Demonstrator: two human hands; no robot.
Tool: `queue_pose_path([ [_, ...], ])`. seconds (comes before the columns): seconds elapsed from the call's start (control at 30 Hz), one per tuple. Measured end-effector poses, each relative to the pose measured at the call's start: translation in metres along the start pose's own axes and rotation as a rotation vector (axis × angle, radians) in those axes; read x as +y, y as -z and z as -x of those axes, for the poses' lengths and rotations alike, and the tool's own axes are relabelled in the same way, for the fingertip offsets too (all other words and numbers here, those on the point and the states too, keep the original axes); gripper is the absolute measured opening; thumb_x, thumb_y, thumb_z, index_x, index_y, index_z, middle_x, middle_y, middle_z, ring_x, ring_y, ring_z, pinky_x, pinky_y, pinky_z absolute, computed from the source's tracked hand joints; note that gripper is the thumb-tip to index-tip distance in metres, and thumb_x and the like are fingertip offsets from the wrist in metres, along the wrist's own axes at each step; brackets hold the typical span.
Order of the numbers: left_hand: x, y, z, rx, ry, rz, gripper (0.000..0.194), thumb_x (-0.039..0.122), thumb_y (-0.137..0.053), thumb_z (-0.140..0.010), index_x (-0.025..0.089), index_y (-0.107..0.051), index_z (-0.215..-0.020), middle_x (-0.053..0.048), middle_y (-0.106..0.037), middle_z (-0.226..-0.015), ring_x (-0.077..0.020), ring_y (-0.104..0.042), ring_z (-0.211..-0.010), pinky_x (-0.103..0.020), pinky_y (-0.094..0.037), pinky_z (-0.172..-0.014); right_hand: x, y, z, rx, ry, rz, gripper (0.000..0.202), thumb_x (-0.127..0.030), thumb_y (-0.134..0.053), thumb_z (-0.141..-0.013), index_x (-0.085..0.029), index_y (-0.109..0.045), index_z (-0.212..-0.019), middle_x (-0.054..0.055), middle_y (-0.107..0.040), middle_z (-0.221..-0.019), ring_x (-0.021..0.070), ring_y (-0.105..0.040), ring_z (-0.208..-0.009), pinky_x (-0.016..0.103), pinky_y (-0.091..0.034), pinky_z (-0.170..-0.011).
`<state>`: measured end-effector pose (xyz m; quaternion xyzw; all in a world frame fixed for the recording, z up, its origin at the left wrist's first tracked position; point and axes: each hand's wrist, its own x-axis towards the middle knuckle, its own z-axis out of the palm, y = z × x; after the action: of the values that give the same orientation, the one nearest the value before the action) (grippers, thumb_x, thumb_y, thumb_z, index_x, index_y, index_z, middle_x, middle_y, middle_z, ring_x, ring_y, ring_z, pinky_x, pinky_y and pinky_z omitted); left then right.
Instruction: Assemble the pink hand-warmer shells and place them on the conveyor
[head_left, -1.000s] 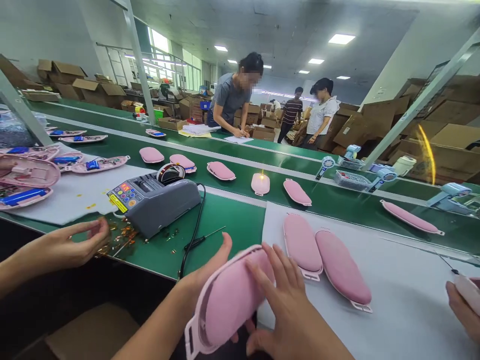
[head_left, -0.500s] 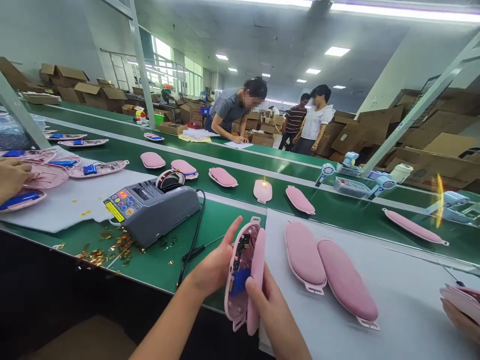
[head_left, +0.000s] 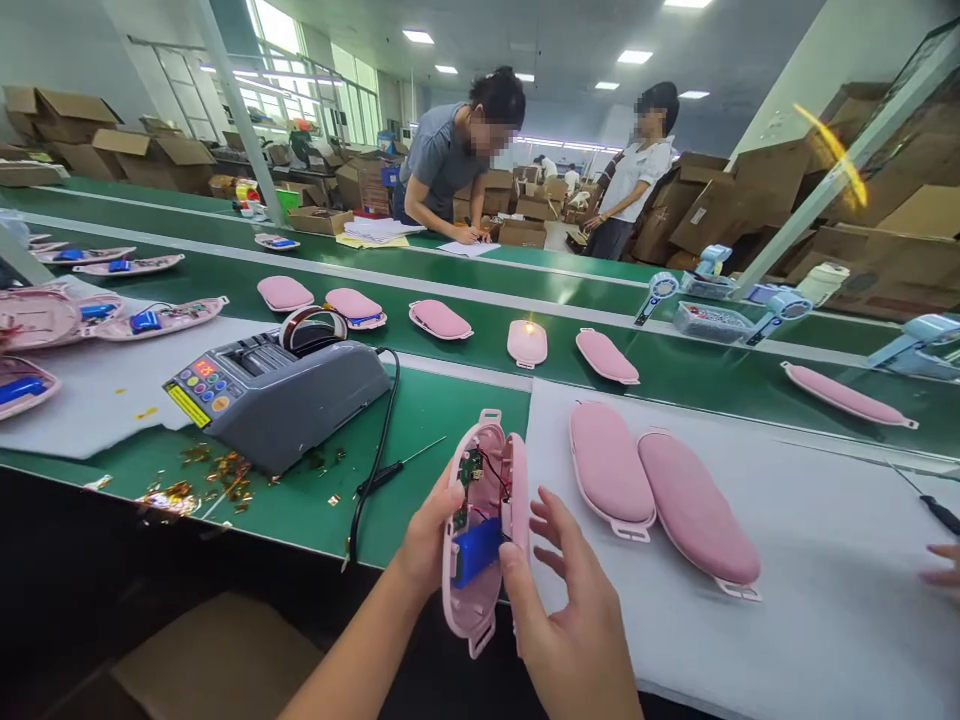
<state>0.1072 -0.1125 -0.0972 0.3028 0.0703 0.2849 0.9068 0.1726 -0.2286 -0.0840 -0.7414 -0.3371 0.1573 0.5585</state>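
In the head view, a pink casing (head_left: 474,605) was held opened before the wearer, above the front edge of the bench. Its lower shell was gripped by the left hand (head_left: 431,540), with the thumb laid over the rim. The cover (head_left: 519,470) was touched at its edge by the thumb of the right hand (head_left: 574,615), whose other fingers were spread beside it; whether the cover was gripped by them could not be told.

Inside, a green circuit board (head_left: 470,470), thin wires (head_left: 492,466) and a blue pack (head_left: 477,552) were seen already in place, the pack lying at a slant. The two halves had not yet been joined, so this piece was judged to be partway done, with the closing left.

Two casings that looked closed, one nearer (head_left: 611,465) and one farther right (head_left: 699,510), were laid on the white sheet (head_left: 825,610). On the green belt, blue was shown along the rim of one casing (head_left: 356,306), which seemed not fully shut. Open shells (head_left: 169,318) were left at the left side, apparently unfinished. A screwdriver (head_left: 379,481) was left lying beside the tape dispenser (head_left: 292,400).
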Motion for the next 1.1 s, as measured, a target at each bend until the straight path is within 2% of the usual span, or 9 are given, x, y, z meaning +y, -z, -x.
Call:
queue_pose_path([
  [0.07,0.0,-0.003,0.0,0.001,0.043,0.044,0.065,0.043,-0.064,-0.076,0.018,-0.049,-0.134,-0.01,-0.064,-0.124,-0.0335,-0.054,-0.12,-0.042,-0.039,-0.103,0.003,0.001,-0.002,-0.09,-0.016,-0.053,0.059,-0.048,-0.057,-0.084,-0.026,-0.044,-0.137,0.009,-0.056,-0.13,0.0262,-0.055,-0.117,0.042,-0.051,-0.094],
  [0.2,0.002,-0.007,-0.001,0.004,0.111,0.075,0.059,0.043,-0.063,-0.078,0.011,-0.056,-0.126,-0.013,-0.067,-0.118,-0.0357,-0.055,-0.119,-0.045,-0.038,-0.104,0.006,0.005,-0.009,-0.201,-0.121,-0.327,0.058,-0.047,-0.056,-0.087,-0.027,-0.038,-0.138,0.009,-0.052,-0.135,0.0225,-0.054,-0.12,0.034,-0.053,-0.091],
  [0.4,0.003,-0.002,-0.002,0.006,0.164,0.152,0.056,0.046,-0.057,-0.081,0.01,-0.057,-0.125,-0.014,-0.068,-0.115,-0.0354,-0.059,-0.112,-0.047,-0.042,-0.099,0.013,0.006,-0.016,-0.202,-0.176,-0.588,0.055,-0.049,-0.06,-0.085,-0.028,-0.042,-0.132,0.007,-0.048,-0.138,0.0215,-0.053,-0.121,0.03,-0.053,-0.091],
  [0.57,0.01,-0.001,0.0,-0.018,0.233,0.182,0.055,0.049,-0.059,-0.079,0.012,-0.061,-0.119,-0.013,-0.07,-0.11,-0.0349,-0.062,-0.106,-0.045,-0.046,-0.094,0.017,0.01,-0.02,-0.158,-0.248,-0.772,0.052,-0.049,-0.064,-0.083,-0.028,-0.047,-0.128,0.006,-0.056,-0.131,0.0234,-0.057,-0.117,0.032,-0.054,-0.088],
  [0.7,0.017,0.002,0.003,-0.06,0.264,0.197,0.053,0.049,-0.063,-0.076,0.012,-0.065,-0.114,-0.013,-0.071,-0.107,-0.0355,-0.063,-0.105,-0.046,-0.047,-0.092,0.014,0.018,-0.02,-0.124,-0.286,-0.821,0.052,-0.048,-0.069,-0.08,-0.029,-0.051,-0.125,0.003,-0.06,-0.127,0.021,-0.055,-0.119,0.026,-0.052,-0.09],
  [0.9,0.023,0.004,0.01,-0.188,0.32,0.269,0.057,0.056,-0.054,-0.08,0.015,-0.064,-0.119,-0.014,-0.069,-0.112,-0.0368,-0.059,-0.112,-0.049,-0.045,-0.094,0.0,0.034,-0.016,-0.117,-0.351,-0.807,0.053,-0.047,-0.074,-0.074,-0.028,-0.056,-0.12,0.004,-0.061,-0.126,0.0219,-0.064,-0.103,0.027,-0.055,-0.078],
  [1.1,0.026,-0.001,0.015,-0.225,0.242,0.294,0.063,0.059,-0.041,-0.085,0.016,-0.056,-0.128,-0.012,-0.058,-0.132,-0.0355,-0.048,-0.126,-0.051,-0.035,-0.104,-0.023,0.052,-0.005,-0.16,-0.396,-0.747,0.056,-0.05,-0.072,-0.074,-0.027,-0.054,-0.122,0.007,-0.061,-0.126,0.0234,-0.064,-0.101,0.027,-0.055,-0.074],
])
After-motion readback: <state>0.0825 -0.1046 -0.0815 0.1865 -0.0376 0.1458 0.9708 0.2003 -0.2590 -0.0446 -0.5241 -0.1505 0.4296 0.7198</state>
